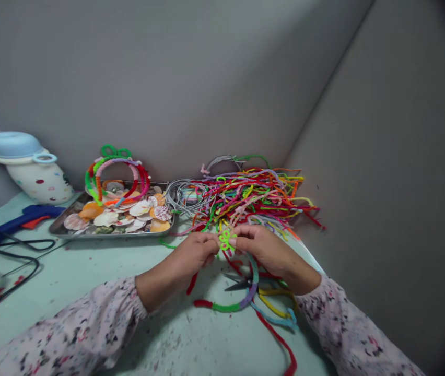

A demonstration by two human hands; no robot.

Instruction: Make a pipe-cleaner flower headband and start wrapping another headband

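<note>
Between my two hands is a bright yellow-green pipe cleaner point(226, 239) bent into small loops like a flower. My left hand point(197, 249) pinches its left side, and my right hand point(259, 245) grips it from the right with thumb and fingers. Under my right hand a curved band wrapped in coloured pipe cleaner point(226, 308) lies on the table, red, green, purple and teal along its length. Scissors point(240, 283) with dark blades rest behind that band, their handles mostly covered. Yellow, blue and red pipe cleaners point(277, 334) lie near my right wrist.
A large heap of pipe cleaners point(261, 193) spreads behind my hands, beside coiled grey wire point(189, 196). A metal tray point(108, 235) of seashells bears finished-looking wrapped hoops point(142, 177). To the left are a blue glue gun point(26, 216), black cable point(22, 250) and a blue-lidded bottle point(36, 175). Grey walls enclose the table.
</note>
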